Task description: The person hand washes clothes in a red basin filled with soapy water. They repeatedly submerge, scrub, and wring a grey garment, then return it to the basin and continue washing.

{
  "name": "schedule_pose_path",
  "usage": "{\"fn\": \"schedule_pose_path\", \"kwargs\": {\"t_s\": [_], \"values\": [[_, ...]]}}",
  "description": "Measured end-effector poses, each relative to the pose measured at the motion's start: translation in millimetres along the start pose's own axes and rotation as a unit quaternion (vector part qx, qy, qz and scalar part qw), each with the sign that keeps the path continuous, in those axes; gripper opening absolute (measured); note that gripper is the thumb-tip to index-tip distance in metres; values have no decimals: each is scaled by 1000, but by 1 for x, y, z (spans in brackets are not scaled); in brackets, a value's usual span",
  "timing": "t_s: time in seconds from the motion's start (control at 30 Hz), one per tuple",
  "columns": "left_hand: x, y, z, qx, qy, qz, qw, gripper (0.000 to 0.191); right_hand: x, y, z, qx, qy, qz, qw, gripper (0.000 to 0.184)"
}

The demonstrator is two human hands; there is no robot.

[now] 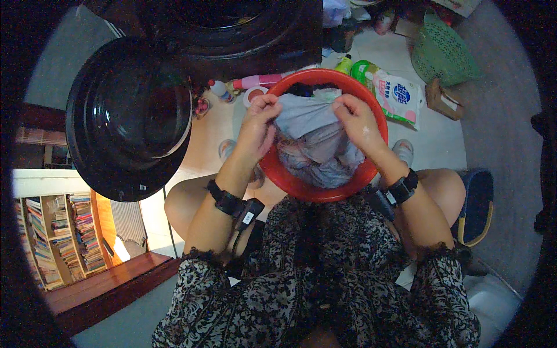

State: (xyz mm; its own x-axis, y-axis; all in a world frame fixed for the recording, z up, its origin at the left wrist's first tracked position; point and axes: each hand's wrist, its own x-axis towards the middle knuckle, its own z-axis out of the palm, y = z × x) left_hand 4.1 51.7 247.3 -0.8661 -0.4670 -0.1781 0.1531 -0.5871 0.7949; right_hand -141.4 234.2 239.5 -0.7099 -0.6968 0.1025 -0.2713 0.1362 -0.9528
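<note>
A red plastic basin (pixel 322 195) sits right in front of my knees. In it lies grey-blue fabric (pixel 322 169), bunched and crumpled. My left hand (pixel 261 122) pinches one edge of a light grey cloth (pixel 304 115) at the basin's left side. On the other side, my right hand (pixel 357 119) pinches the same cloth between thumb and fingers. The cloth is stretched between both hands, with creases running toward the right grip. Its lower part merges with the fabric below, so I cannot tell whether they are one piece.
A front-loading washing machine's round door (pixel 130 117) hangs open at left. Beyond the basin are a detergent bag (pixel 398 98), a pink bottle (pixel 261 81) and a white bottle with a red cap (pixel 220 90). A green perforated basket (pixel 444 56) stands far right, near a small brown box (pixel 444 100).
</note>
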Motion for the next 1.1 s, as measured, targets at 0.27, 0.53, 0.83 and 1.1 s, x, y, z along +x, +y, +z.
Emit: {"fn": "schedule_pose_path", "kwargs": {"t_s": [0.27, 0.53, 0.83, 1.1], "values": [[13, 7, -26, -28, 55, 51, 997, 11, 8, 9, -31, 64, 130, 147, 979, 19], [12, 11, -24, 25, 74, 84, 993, 13, 12, 23, -39, 16, 162, 163, 973, 23], [13, 19, -26, 20, 93, 65, 993, 15, 16, 41, -56, -64, 174, 166, 969, 27], [6, 26, -20, 1, 39, 19, 999, 16, 18, 58, -59, -74, 178, 162, 968, 33]]}}
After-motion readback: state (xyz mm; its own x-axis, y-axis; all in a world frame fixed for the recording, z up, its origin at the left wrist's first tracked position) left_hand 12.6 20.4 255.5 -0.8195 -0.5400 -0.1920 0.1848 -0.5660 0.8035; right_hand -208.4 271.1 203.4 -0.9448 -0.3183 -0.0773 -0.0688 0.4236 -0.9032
